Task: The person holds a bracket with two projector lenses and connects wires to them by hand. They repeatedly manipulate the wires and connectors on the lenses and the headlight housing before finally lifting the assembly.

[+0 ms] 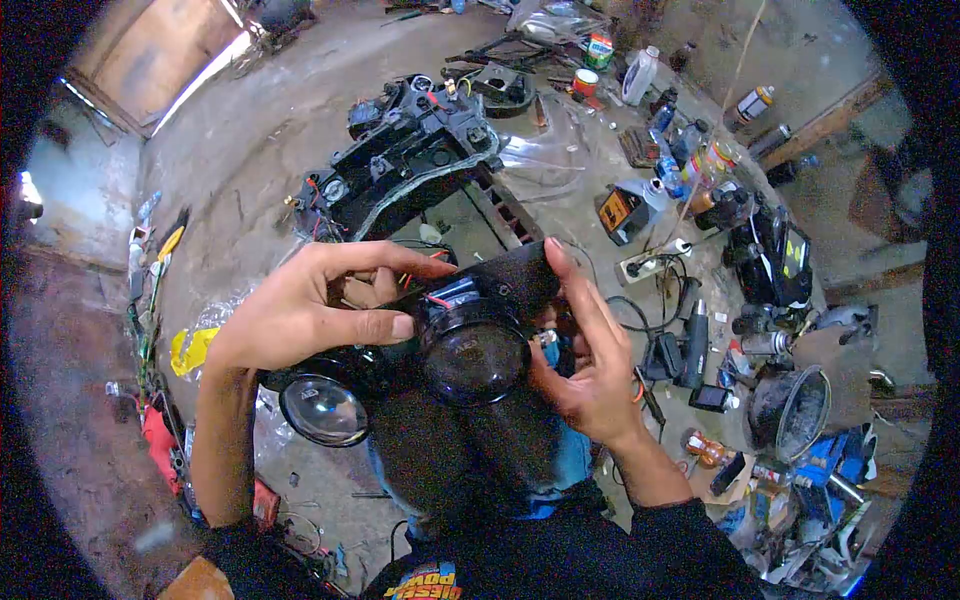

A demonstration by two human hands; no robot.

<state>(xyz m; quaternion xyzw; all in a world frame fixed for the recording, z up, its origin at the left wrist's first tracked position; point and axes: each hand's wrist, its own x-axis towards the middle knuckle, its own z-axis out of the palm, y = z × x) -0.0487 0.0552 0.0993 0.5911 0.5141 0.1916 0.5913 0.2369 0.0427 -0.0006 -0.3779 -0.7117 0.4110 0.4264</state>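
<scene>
A black headlight projector unit (510, 278) is held over my lap between both hands. Its large round lens (475, 358) faces up toward me, and red wires show beside the bracket above it. My left hand (320, 305) grips the unit's left side, thumb pressed near the lens and fingers curled behind. On the opposite side, my right hand (590, 365) clasps the bracket's right end with fingers and thumb. A second round lens (325, 408) shows below my left hand, beside my leg. Beyond the hands, a black headlight housing (430, 150) with wires lies on the floor.
To the right are a power strip (645, 264) with cables, a heat gun (697, 345), a black round container (790, 413) and several bottles. Clear plastic (545, 155) lies behind the housing. Yellow tape-like material (190, 350) and tools line the left wall.
</scene>
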